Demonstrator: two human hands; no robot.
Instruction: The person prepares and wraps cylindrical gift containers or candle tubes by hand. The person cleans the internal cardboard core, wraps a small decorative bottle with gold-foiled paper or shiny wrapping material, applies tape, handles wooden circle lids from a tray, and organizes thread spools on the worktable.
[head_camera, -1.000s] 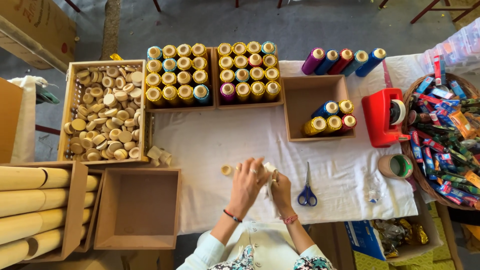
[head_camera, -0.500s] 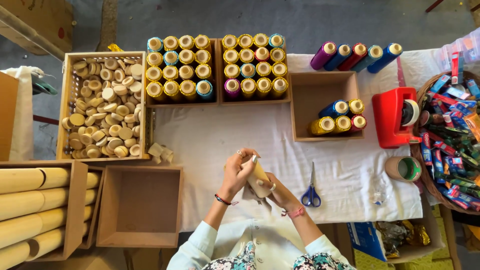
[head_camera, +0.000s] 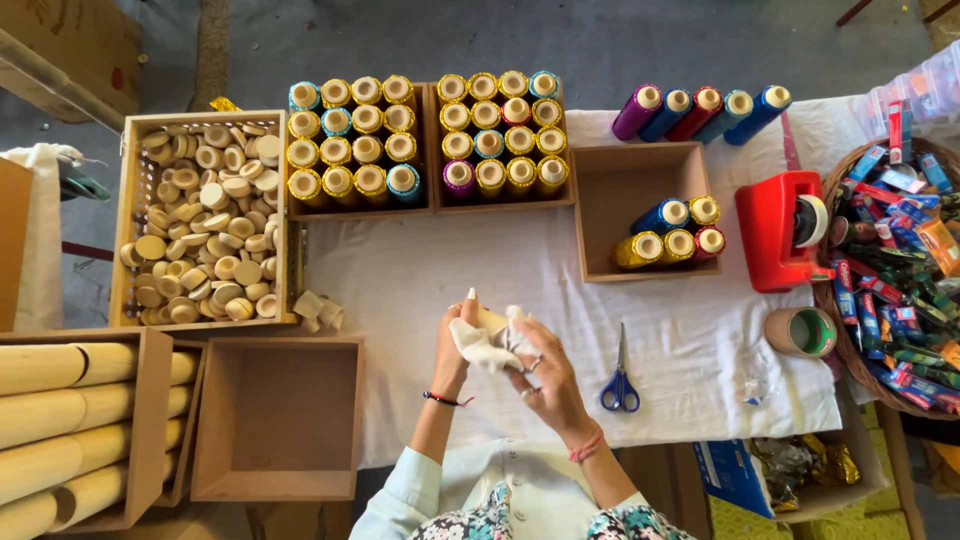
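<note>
Left hand (head_camera: 455, 345) and right hand (head_camera: 540, 375) (2 together) pinch a white cloth (head_camera: 480, 343).

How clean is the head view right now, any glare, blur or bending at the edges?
Head view: soft, even light with faint shadows; no strong glare on the white cloth. Left hand and right hand look slightly soft around the small pale piece; the thread spools are sharp. Edges bow a little, wide-angle.

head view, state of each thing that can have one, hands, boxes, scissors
left hand: gripping small pale piece
right hand: pressing white cloth on it
brown box: open
spool box: part filled
crate of wooden discs: full
scissors: shut, lying flat
</note>
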